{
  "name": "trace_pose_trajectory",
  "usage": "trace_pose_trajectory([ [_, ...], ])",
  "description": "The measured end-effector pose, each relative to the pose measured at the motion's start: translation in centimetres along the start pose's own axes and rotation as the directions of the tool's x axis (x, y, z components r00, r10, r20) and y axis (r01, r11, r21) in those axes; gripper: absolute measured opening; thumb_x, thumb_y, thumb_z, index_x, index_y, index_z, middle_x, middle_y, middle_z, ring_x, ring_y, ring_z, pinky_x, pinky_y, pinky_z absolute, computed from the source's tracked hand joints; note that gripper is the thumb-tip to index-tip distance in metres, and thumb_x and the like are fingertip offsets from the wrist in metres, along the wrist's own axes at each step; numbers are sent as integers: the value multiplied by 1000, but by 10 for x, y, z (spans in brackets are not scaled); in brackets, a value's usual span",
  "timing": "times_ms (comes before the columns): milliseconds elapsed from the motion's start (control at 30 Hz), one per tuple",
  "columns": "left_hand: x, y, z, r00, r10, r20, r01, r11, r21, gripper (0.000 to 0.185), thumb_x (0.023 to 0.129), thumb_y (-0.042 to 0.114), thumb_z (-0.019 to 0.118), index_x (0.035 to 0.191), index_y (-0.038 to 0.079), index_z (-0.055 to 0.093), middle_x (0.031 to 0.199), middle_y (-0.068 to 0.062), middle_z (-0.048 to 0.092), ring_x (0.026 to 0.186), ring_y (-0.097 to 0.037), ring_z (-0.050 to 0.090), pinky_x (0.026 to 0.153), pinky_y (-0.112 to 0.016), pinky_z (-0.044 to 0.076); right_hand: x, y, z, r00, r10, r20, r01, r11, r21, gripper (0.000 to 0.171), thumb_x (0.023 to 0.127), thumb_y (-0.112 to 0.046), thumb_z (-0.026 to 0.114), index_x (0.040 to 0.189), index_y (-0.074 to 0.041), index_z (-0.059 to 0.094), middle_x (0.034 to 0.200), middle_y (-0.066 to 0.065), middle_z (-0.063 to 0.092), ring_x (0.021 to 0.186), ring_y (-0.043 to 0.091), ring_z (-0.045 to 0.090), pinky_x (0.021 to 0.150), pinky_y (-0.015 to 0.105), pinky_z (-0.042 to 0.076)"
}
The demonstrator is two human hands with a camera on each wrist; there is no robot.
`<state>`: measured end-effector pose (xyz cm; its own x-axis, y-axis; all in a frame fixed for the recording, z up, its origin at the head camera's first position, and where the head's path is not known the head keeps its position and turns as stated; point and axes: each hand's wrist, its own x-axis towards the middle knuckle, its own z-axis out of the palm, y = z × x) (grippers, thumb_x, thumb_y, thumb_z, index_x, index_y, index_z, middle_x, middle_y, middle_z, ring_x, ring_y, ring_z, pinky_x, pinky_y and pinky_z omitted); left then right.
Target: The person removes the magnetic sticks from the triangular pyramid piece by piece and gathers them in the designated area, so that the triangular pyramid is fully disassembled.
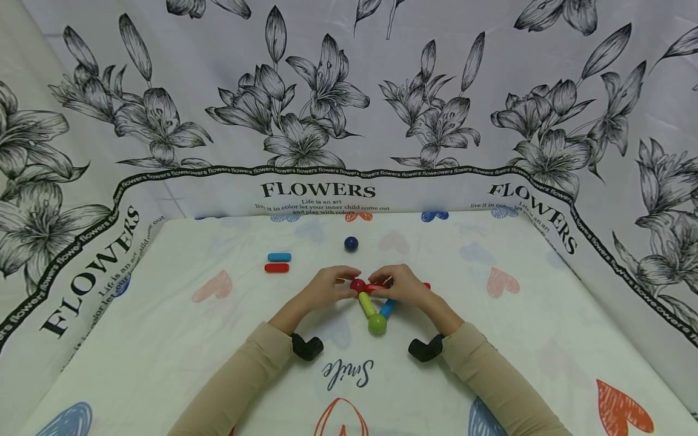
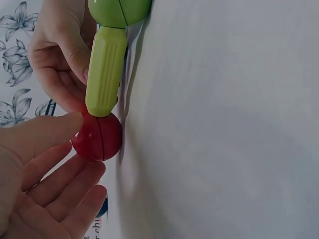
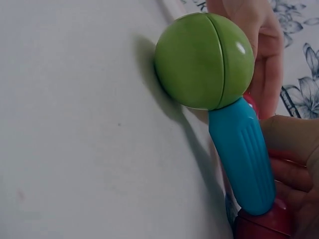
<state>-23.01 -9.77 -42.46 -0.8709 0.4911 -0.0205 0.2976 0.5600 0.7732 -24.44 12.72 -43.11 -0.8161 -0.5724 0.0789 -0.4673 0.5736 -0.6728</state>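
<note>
My left hand pinches a red ball between thumb and fingers. From that ball a yellow-green stick runs to a green ball nearer to me. A blue stick leads from the green ball to a second red ball, which the right hand mostly hides in the head view. My right hand holds a red stick whose end meets the left-hand ball. Past the right hand, a bit of another red piece shows.
Farther back on the heart-print cloth lies a dark blue ball. To the left, a loose blue stick lies beside a loose red stick. A flower-print curtain rises behind the table.
</note>
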Motion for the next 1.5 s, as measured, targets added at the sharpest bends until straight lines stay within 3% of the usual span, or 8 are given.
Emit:
trace_pose_trajectory([
  [567, 8, -1, 3, 998, -15, 66, 15, 1000, 1, 43, 88, 7, 68, 130, 4, 59, 129, -15, 63, 119, -29, 61, 102, -38, 52, 2, 0, 3, 1000, 30, -7, -30, 1000, -10, 25, 83, -15, 75, 105, -4, 73, 99, 11, 75, 85, 13, 64, 79, 24, 57],
  [833, 8, -2, 5, 997, -50, 54, 49, 999, 8, 39, 86, 8, 70, 125, 7, 63, 125, -12, 66, 116, -26, 63, 103, -38, 52, 2, -2, 3, 1000, 22, 3, -22, 1000, -20, 21, 84, -13, 73, 103, -4, 73, 98, 10, 75, 83, 12, 63, 81, 24, 58],
  [1133, 4, -2, 4, 998, -43, 40, 43, 999, 6, 38, 86, 10, 71, 123, 6, 64, 124, -12, 66, 116, -25, 63, 104, -39, 51, 1, -5, 4, 1000, -4, -1, 4, 1000, -23, 20, 85, -15, 73, 102, -5, 74, 98, 9, 76, 86, 12, 65, 81, 24, 58],
  [1333, 1, 0, 6, 998, -55, 33, 55, 998, -2, 37, 83, 11, 74, 118, 6, 66, 116, -11, 69, 108, -22, 64, 101, -38, 53, 1, -3, 3, 998, 26, -52, -27, 999, -28, 19, 85, -15, 73, 101, -6, 74, 95, 8, 75, 82, 11, 62, 77, 17, 53],
  [1500, -2, 0, 7, 999, -38, 28, 38, 999, 7, 36, 83, 12, 74, 118, 5, 66, 116, -11, 69, 108, -21, 63, 101, -38, 53, 2, -3, 3, 999, 38, -28, -39, 999, -22, 22, 84, -17, 74, 103, -5, 73, 97, 9, 75, 84, 12, 61, 79, 20, 54],
])
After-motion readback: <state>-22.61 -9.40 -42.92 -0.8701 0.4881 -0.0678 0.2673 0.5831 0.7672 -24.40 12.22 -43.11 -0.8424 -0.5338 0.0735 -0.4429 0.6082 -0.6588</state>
